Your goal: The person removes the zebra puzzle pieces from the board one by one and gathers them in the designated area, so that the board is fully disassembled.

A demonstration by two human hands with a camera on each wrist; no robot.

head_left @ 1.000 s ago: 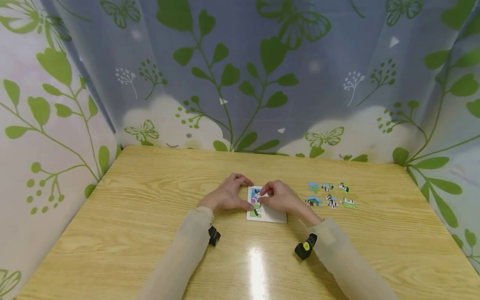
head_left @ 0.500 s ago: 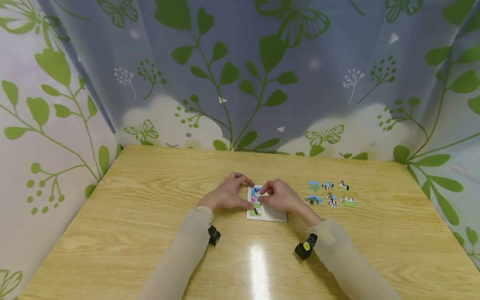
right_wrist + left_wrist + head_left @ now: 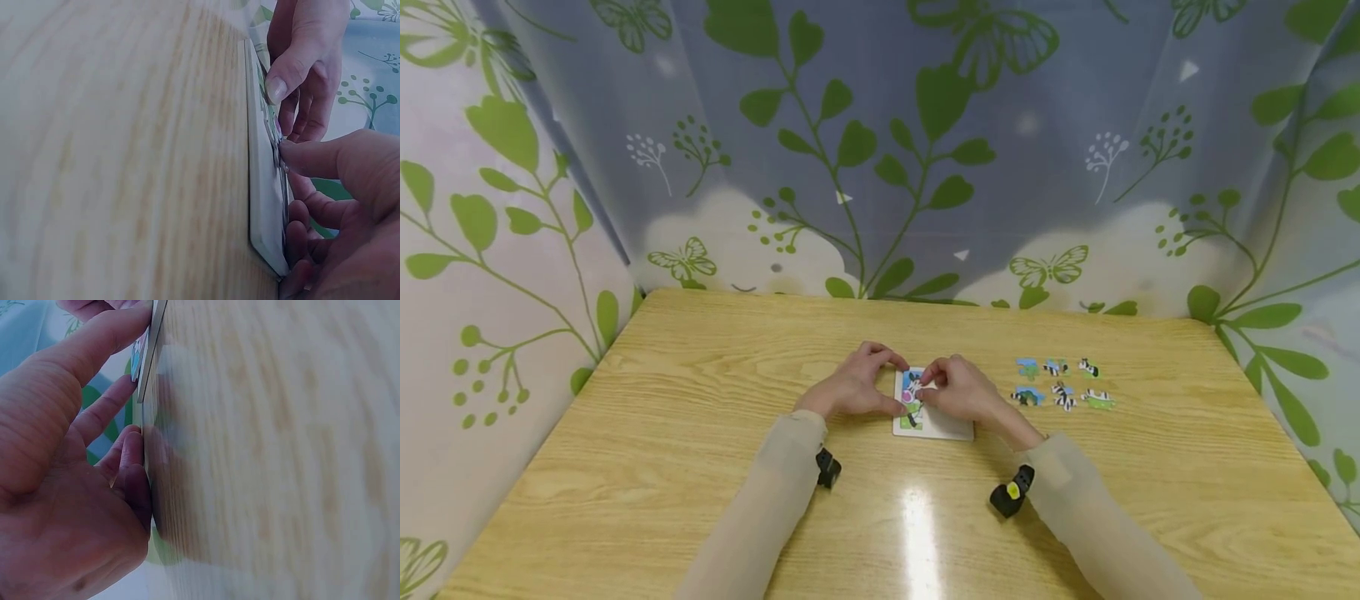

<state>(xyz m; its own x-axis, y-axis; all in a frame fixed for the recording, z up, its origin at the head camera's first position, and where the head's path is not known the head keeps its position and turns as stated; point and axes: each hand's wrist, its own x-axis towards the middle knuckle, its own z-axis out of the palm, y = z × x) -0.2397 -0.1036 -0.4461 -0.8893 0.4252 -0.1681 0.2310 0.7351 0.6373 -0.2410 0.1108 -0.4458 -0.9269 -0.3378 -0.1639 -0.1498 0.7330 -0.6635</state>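
Observation:
A small white puzzle board (image 3: 953, 430) lies flat on the table, with joined zebra-picture pieces (image 3: 912, 421) along its left side. My left hand (image 3: 856, 386) steadies the board at its left: the thumb rests on the lower left part and a finger reaches the top left corner. From the right, my right hand (image 3: 966, 395) pinches a puzzle piece at the edge of the joined ones, mostly hidden by the fingertips. In the right wrist view the thumb (image 3: 312, 156) presses down at the picture, while the other fingers lie by the far side of the board (image 3: 264, 194).
Several loose puzzle pieces (image 3: 1063, 397) lie in two rows to the right of the board on the wooden table (image 3: 700, 467). A patterned curtain (image 3: 880, 167) hangs along the back and both sides. A bright light reflection (image 3: 919, 542) shows near the front.
Both hands keep almost the same place on the board, with only tiny shifts of the right fingertips. The head view has tilted slightly. The loose pieces have not moved.

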